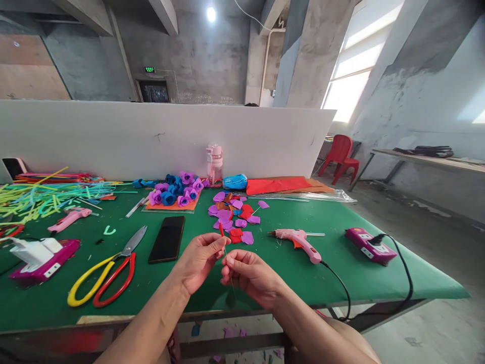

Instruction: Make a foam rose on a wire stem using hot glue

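Note:
My left hand (202, 258) is closed in a pinch on a small rolled red paper petal (221, 229), whose tip sticks up past the thumb. A thin wire (233, 289) runs down from it, and my right hand (250, 277) has its fingers closed on this wire just beside the left fingers. Both hands are above the table's front part. Behind them lies a loose pile of purple petals (224, 214), with red, brown and blue ones mixed in. A pink glue gun (297, 240) lies to the right of my hands, and a black phone (166, 239) to the left.
Scissors (109, 273) with yellow and red handles lie left on the green table (273, 288). Finished paper flowers (176, 189), a pink bottle (215, 164) and red paper sheets (278, 185) stand or lie at the back. A power strip (369, 245) with a cable is at right.

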Tool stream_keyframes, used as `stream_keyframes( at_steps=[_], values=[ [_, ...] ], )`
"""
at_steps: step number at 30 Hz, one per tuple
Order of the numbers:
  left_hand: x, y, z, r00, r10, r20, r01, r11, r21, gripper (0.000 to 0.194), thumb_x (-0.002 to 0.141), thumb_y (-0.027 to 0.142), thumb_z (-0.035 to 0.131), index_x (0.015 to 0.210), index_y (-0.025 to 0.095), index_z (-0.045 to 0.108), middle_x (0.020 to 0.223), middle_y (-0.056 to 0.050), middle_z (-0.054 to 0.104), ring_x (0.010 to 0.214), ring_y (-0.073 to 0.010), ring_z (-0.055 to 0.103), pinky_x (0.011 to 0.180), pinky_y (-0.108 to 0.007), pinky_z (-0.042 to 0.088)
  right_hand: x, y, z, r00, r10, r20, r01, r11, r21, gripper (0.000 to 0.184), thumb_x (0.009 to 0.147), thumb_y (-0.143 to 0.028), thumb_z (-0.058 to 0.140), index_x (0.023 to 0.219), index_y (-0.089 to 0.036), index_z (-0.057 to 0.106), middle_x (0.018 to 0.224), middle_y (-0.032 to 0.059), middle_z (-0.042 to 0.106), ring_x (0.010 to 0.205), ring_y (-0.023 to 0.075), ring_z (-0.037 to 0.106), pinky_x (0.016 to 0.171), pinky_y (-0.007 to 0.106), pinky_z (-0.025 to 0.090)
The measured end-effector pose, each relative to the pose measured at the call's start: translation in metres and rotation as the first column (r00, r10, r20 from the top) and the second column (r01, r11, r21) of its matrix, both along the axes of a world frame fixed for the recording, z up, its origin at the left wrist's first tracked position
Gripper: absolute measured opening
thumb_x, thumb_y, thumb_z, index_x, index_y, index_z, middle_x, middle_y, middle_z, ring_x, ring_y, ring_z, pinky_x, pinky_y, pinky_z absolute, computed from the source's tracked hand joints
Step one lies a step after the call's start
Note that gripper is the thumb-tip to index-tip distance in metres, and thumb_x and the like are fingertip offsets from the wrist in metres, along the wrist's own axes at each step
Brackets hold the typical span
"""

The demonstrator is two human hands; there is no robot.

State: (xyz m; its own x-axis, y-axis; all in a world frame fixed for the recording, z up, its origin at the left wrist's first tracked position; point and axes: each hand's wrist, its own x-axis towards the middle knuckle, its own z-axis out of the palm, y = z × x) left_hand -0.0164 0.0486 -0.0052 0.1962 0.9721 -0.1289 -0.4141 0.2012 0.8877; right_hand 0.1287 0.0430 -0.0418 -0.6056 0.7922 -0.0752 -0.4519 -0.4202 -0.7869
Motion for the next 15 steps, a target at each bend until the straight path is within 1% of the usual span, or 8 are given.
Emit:
stream_keyframes(
  at_steps=[4, 9, 11, 13, 15],
  values=[
    [0.0008, 0.0000, 0.0008, 1.000, -0.010, 0.015, 0.010, 1.000, 0.000, 0.024, 0.063, 0.024, 0.075, 0.056, 0.013, 0.055, 0.051, 0.005, 0.043, 0.051, -0.0053, 0.040, 0.051, -0.017, 0.036, 0.0003, 0.0008, 0.0002, 0.999, 0.002, 0.033, -0.002, 1.000, 0.011, 0.021, 0.073, -0.031, 0.070, 0.077, -0.011, 0.063, 0.067, 0.0022, 0.065, 0.057, 0.0093, 0.060, 0.064, 0.024, 0.045],
    [0.0022, 0.0006, -0.0006, 0.999, 0.003, 0.043, -0.003, 1.000, 0.014, 0.029, 0.060, 0.022, 0.077, 0.057, 0.014, 0.050, 0.052, 0.006, 0.041, 0.051, -0.0050, 0.039, 0.051, -0.017, 0.034, -0.0006, -0.0001, -0.0012, 0.999, 0.005, 0.039, -0.005, 1.000, 0.015, 0.022, 0.073, -0.031, 0.070, 0.077, -0.011, 0.063, 0.068, 0.0027, 0.065, 0.058, 0.0094, 0.060, 0.064, 0.025, 0.045],
    [0.0019, 0.0007, -0.0014, 1.000, 0.002, 0.018, -0.003, 0.999, 0.035, 0.030, 0.060, 0.024, 0.077, 0.057, 0.014, 0.049, 0.053, 0.006, 0.041, 0.051, -0.0049, 0.039, 0.051, -0.017, 0.033, -0.0004, -0.0011, -0.0009, 0.999, 0.006, 0.038, -0.007, 1.000, 0.016, 0.022, 0.073, -0.031, 0.070, 0.077, -0.011, 0.063, 0.068, 0.0033, 0.066, 0.058, 0.0096, 0.060, 0.064, 0.025, 0.045],
    [0.0004, 0.0006, -0.0011, 0.999, -0.029, -0.029, 0.031, 0.997, 0.070, 0.029, 0.063, 0.030, 0.076, 0.060, 0.014, 0.051, 0.055, 0.005, 0.043, 0.052, -0.0053, 0.039, 0.052, -0.018, 0.033, 0.0005, -0.0013, 0.0007, 1.000, -0.003, 0.025, 0.003, 1.000, 0.014, 0.022, 0.073, -0.031, 0.070, 0.076, -0.012, 0.062, 0.068, 0.0032, 0.066, 0.058, 0.0096, 0.060, 0.063, 0.024, 0.045],
    [-0.0019, 0.0002, 0.0005, 0.993, -0.087, -0.074, 0.095, 0.990, 0.106, 0.030, 0.064, 0.039, 0.073, 0.073, 0.014, 0.058, 0.062, 0.003, 0.049, 0.055, -0.0061, 0.041, 0.054, -0.019, 0.034, 0.0023, 0.0000, 0.0033, 0.999, -0.036, 0.000, 0.036, 0.999, 0.010, 0.022, 0.072, -0.032, 0.071, 0.076, -0.012, 0.062, 0.067, 0.0023, 0.066, 0.058, 0.0091, 0.060, 0.064, 0.023, 0.045]
  ],
)
